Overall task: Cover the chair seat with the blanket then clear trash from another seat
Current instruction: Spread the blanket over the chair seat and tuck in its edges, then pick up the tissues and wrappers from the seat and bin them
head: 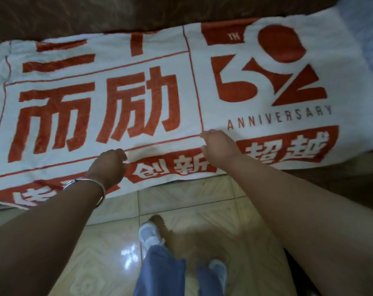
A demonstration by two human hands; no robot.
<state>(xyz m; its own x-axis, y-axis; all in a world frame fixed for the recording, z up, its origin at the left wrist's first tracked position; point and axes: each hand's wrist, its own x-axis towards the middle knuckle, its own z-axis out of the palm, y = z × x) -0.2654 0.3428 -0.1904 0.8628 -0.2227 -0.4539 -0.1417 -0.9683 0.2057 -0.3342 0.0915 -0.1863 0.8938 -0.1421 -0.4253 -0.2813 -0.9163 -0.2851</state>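
Brown chair (95,13) w/ blanket (213,92) across it

Head camera looks steeply down, apparently close over the blanket (108,116).

The blanket (117,120) is white with red lettering and frame lines. It lies spread flat across the brown chair (85,16), its front edge overhanging.

Blanket (187,103) is showing white ground with red-orange lettering and thin red borders; floor (181,199) is showing beige patterned tiles.
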